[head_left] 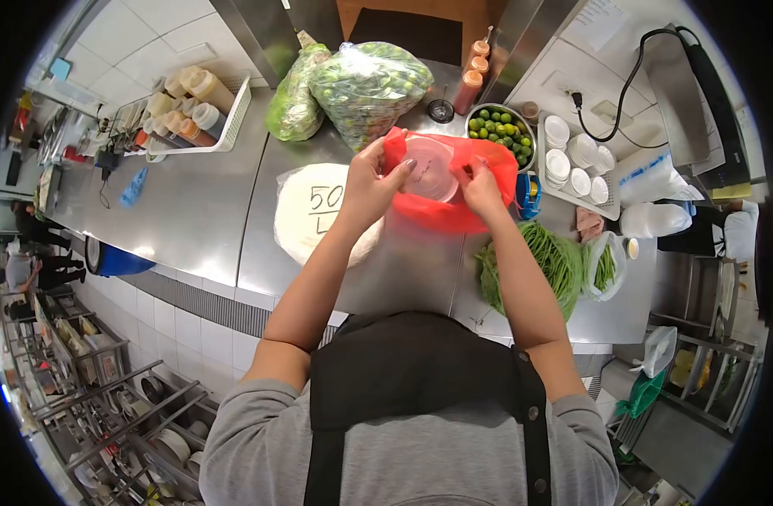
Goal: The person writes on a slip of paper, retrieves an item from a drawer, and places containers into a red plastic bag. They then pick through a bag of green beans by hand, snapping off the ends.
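A red plastic bag is held up over the steel counter, its mouth pulled apart. My left hand pinches the bag's left rim between thumb and fingers. On the opposite side, my right hand grips the right rim, fingers closed. Inside the bag, a clear round plastic container shows between my hands; its contents are hard to make out. Left of the bag lies a round white plastic-wrapped stack marked "50", partly covered by my left forearm. A blue tape dispenser stands just beyond my right hand.
Bagged limes and another green bag lie at the back. A bowl of limes, red sauce bottles and a tray of white lidded cups stand to the right. Long green beans lie near the front edge. A bottle basket sits left.
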A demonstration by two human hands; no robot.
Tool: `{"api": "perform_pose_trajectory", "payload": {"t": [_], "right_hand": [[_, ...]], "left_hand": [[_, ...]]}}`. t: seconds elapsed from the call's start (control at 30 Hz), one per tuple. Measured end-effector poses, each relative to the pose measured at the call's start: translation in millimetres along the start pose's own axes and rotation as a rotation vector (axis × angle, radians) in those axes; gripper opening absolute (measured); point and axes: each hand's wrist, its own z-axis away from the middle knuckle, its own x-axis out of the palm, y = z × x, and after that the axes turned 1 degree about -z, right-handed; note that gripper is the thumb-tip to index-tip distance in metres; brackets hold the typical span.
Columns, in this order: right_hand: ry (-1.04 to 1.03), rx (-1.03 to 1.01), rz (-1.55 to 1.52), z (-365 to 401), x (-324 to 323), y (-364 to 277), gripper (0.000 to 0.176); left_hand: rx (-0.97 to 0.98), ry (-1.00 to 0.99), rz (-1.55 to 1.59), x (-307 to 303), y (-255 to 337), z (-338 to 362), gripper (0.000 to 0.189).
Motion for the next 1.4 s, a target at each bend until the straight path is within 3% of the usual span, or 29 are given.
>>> {"api": "perform_pose_trajectory", "payload": {"t": [0.1,0.2,0.23,0.33,0.37,0.47,0.6,0.67,0.8,1.1,1.2,1.3,1.4], "right_hand": [[-0.015,-0.283,0.350,6.8,-17.5,-9.6,0.027],[-0.058,-0.454,0.968,22.3,-47.2,-34.6,0.030],[0.035,-0.602,1.181,20.0,-52.2,-19.4,0.039],[-0.247,-0.369,1.564,25.3,-85.4,-40.2,0.046],[-0.368,-0.310,1.535,32.5,-100.1,-58.2,0.053],[-0.563,-0.386,1.340,56.3,-122.6,-92.9,0.055],[-0.730,-0.431,0.916,88.6,-152.0,-121.4,0.024],[-0.704,-0.413,0.849,101.0,-158.6,-114.1,0.012],[-0.554,-0.608,0.666,119.4,-158.5,-122.5,0.021],[-0.351,-0.718,0.759,156.9,-161.9,-146.1,0.003],[-0.493,-0.742,0.661,155.9,-155.8,-132.6,0.023],[-0.438,-0.851,0.578,154.4,-138.3,-131.0,0.021],[-0.244,-1.016,0.686,133.5,-115.6,-124.2,0.013]], "left_hand": [[-0.015,-0.008,-0.023,-10.3,-9.4,-3.5,0.040],[-0.058,-0.100,-0.084,-15.0,-11.2,-6.3,0.042],[-0.080,-0.157,-0.142,-18.0,-9.0,-7.0,0.044],[-0.032,-0.282,-0.182,-23.9,-8.3,-5.7,0.053],[-0.069,-0.306,-0.193,-26.6,0.9,-2.6,0.056],[-0.109,-0.316,-0.245,-32.3,22.5,10.0,0.059],[-0.072,-0.224,-0.141,-34.3,13.7,27.1,0.053],[-0.070,-0.160,-0.062,-30.8,14.1,31.6,0.049],[-0.087,-0.064,0.010,-24.2,14.7,33.6,0.042],[-0.027,-0.067,-0.048,-12.1,48.4,45.5,0.037],[-0.040,-0.114,-0.015,0.6,43.6,36.8,0.031],[0.023,-0.193,-0.231,14.8,39.1,35.3,0.022],[0.143,-0.388,-0.721,23.9,36.8,32.0,0.028]]}}
